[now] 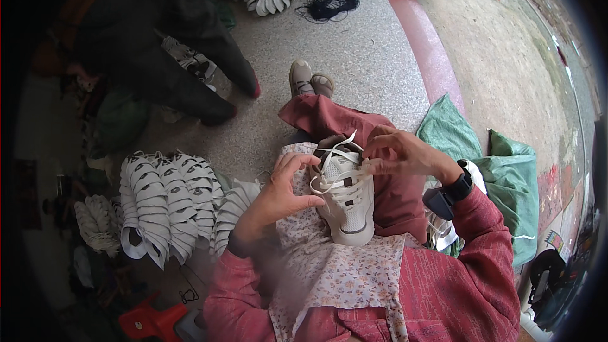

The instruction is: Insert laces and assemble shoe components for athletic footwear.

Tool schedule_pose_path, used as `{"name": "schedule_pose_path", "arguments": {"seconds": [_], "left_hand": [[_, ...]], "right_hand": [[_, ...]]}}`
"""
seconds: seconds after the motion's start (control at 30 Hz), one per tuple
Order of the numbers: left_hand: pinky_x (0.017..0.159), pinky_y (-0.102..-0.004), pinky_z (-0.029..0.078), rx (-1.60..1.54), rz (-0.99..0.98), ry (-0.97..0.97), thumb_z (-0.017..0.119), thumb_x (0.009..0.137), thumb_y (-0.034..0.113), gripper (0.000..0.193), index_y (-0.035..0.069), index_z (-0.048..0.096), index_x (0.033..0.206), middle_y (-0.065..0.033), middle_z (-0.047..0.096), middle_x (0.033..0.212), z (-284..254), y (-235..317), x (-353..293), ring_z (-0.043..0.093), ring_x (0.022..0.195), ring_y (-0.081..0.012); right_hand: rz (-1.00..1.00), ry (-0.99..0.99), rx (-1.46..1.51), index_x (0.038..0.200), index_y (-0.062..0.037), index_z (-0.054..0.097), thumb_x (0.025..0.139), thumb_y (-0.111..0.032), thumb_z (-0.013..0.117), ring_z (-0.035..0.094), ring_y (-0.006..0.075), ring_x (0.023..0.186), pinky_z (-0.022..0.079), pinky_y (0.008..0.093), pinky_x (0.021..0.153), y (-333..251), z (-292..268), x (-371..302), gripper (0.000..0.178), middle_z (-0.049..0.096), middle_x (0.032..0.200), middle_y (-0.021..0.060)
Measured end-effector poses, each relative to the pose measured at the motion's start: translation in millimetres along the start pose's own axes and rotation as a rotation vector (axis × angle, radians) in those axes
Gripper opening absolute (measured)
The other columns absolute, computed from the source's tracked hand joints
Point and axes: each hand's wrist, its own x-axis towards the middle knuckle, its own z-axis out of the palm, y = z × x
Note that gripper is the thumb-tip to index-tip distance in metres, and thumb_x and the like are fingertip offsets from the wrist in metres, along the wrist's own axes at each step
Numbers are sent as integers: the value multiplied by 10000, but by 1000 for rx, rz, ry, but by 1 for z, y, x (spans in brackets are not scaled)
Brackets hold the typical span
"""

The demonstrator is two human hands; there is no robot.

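A white lace-up sneaker [352, 212] lies on the person's lap, toe pointing toward the body and collar away from it, resting partly over a floral apron [354, 272] and beside the dark red trousers [399, 202]. Its pale shoelace [332, 163] runs across the tongue, with loose loops standing up near the collar and bulging over the left edge. The left hand [273, 195] is spread into a wide C at the sneaker's left side, thumb and fingers well apart with a gap between them; whether the tips touch the sneaker cannot be made out. The right hand [410, 155] is at the opposite side, fingers bent in beside the upper eyelets, and it is impossible to tell whether they grasp the shoelace. A black watch [459, 187] circles the right wrist, below the cuff of a red patterned sleeve [487, 234]. Left of the lap stand curved stacks of white shoe uppers [168, 199], nested one over another; a red plastic stool [152, 318] shows nearer the lower edge. On the right, green woven sacks [514, 193] sit near the right forearm, with more white pieces beneath the wrist. Beyond the person's beige shoes [300, 77], a tangle of black cord [332, 4] lies on the speckled floor [386, 57], near a fanned ring of white pieces [272, 3]. At upper left are another person's legs [202, 38] in dark trousers.
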Motion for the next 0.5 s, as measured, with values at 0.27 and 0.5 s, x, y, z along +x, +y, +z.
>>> {"name": "schedule_pose_path", "arguments": {"seconds": [0.27, 0.5], "left_hand": [[896, -313, 426, 204, 216, -7, 837, 678, 151, 433, 127, 688, 1084, -18, 532, 1149, -2, -11, -2, 491, 1089, -196], [956, -348, 405, 189, 239, 27, 789, 722, 105, 234, 83, 692, 933, -45, 558, 1062, 1, -23, 5, 502, 1064, -231]], "right_hand": [[-192, -12, -28, 996, -93, 710, 847, -182, 704, 588, 225, 850, 473, 354, 727, 9, 19, 39, 174, 570, 897, 57], [-289, -46, -317, 855, -168, 693, 795, -197, 683, 629, 256, 803, 513, 388, 661, 3, 54, 65, 67, 550, 887, 33]]}}
